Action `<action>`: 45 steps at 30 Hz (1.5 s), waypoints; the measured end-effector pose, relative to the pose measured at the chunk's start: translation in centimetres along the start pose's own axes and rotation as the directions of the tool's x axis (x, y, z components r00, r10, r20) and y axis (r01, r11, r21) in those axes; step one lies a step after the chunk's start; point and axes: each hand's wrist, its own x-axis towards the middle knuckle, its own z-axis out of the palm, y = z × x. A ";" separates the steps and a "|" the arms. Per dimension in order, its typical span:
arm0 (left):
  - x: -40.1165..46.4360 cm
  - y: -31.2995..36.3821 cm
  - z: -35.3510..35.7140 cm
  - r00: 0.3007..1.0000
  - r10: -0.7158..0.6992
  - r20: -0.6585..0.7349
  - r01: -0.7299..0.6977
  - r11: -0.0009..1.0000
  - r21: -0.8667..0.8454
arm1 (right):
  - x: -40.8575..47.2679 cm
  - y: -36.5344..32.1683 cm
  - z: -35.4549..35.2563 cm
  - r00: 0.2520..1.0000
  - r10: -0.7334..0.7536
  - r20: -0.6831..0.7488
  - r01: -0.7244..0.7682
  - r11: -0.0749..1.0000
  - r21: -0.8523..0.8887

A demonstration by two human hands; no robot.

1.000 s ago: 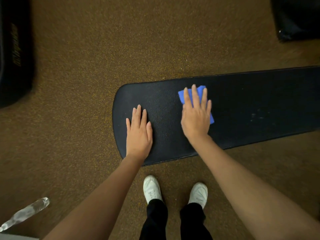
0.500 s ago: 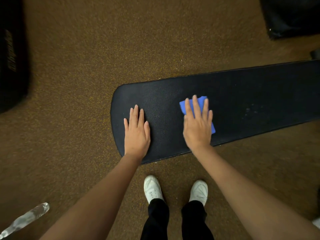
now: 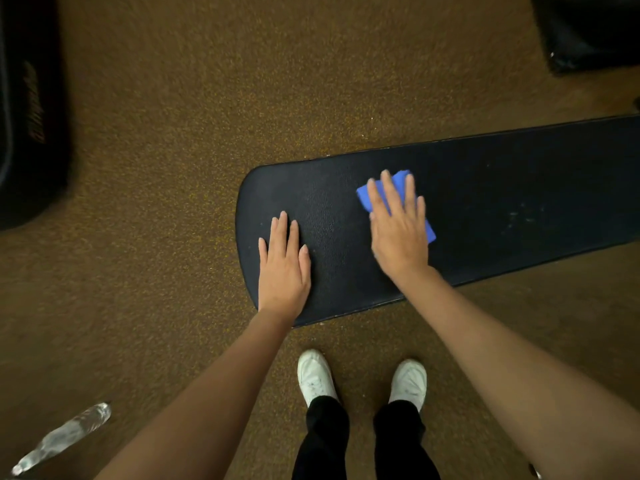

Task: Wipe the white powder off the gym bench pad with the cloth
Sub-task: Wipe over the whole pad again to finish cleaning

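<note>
Flat and straight-fingered, the left hand (image 3: 283,268) presses on the rounded end of the black bench pad (image 3: 485,188), its grip holding nothing. To its right on the pad, the right hand (image 3: 398,233), fingers also straight, presses down on the blue cloth (image 3: 401,178). Faint white powder (image 3: 519,218) speckles the pad further right of the cloth.

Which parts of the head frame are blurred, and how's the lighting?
Head view: right hand and blue cloth smeared by motion; left hand on the bench pad sharp; dim warm light, corners dark, wide-angle bend in the pad's edges.
</note>
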 end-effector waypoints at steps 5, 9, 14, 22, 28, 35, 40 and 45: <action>0.1 -0.1 0.1 1.000 0.004 -0.001 -0.004 1.000 0.008 | 1.0 0.3 0.4 0.970 -0.227 0.088 0.231 0.972 -0.046; 0.0 0.2 -0.2 0.997 0.077 0.024 -0.078 0.996 0.046 | 4.0 2.2 -0.8 0.997 -0.041 0.066 0.043 0.999 -0.031; 1.1 1.7 0.0 0.996 0.080 0.041 -0.080 0.997 -0.008 | 1.4 3.0 -1.7 0.981 0.193 0.030 -0.193 0.981 -0.001; 1.4 2.1 0.0 0.996 0.066 0.066 -0.067 0.998 0.009 | 2.0 0.3 -0.8 0.977 -0.122 0.172 0.132 0.990 -0.051; 1.5 1.4 -0.6 0.990 0.110 0.091 -0.111 0.994 0.004 | 5.1 1.7 -1.8 0.978 0.179 0.104 -0.178 0.984 -0.021; 3.7 7.3 0.1 0.999 -0.031 0.034 0.035 0.990 -0.135 | 0.1 2.7 -3.7 0.954 -0.118 0.277 0.060 0.976 0.212; 4.7 14.2 3.1 0.999 -0.006 0.033 0.010 0.992 -0.125 | -1.9 8.6 -6.5 0.978 0.060 0.199 -0.105 0.968 0.228; 5.5 17.5 6.8 0.989 -0.146 -0.026 0.147 0.988 0.057 | -4.8 13.9 -7.1 0.951 0.123 0.283 -0.157 0.983 0.098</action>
